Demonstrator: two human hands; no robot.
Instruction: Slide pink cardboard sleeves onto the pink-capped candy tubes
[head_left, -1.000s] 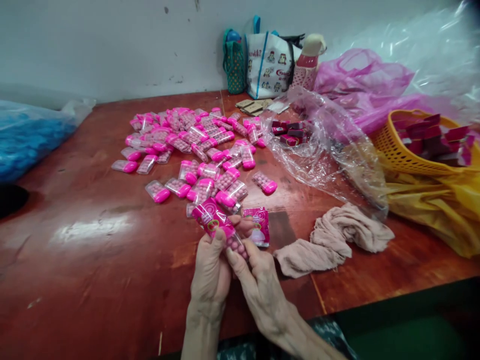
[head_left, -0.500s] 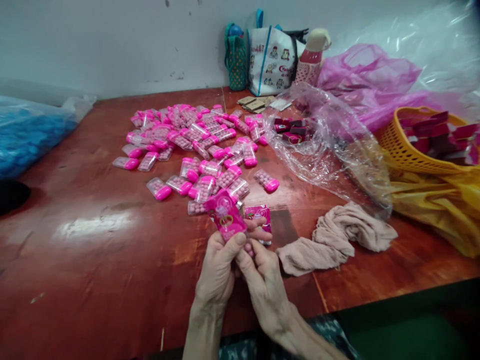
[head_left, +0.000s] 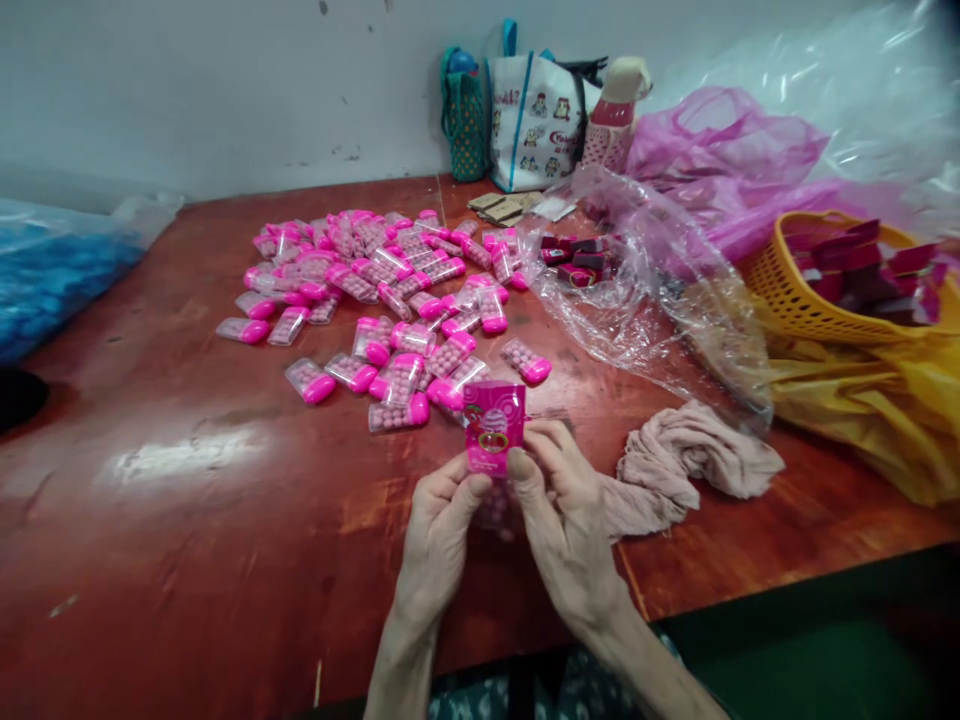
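A small pink printed packet (head_left: pixel 494 425) is held upright between my two hands near the front of the table. My left hand (head_left: pixel 439 530) pinches its lower left side, and my right hand (head_left: pixel 566 520) grips its lower right side with the thumb in front. Below the packet, between the hands, a clear container of pink balls (head_left: pixel 499 510) shows blurred; which hand bears it is hard to tell. Just beyond the packet lies a heap of clear containers with pink caps and pink balls (head_left: pixel 397 375).
A beige cloth (head_left: pixel 690 455) lies right of my right hand. Behind it are a clear plastic bag (head_left: pixel 637 330) and a yellow basket (head_left: pixel 795 290) of dark red packets. Blue items in a bag (head_left: pixel 60 270) sit at far left; a white bag (head_left: pixel 536 120) stands by the wall.
The packet has turned from tilted to upright and faces me. My right hand has moved right, away from my left. The second packet that lay behind the hands no longer shows separately.
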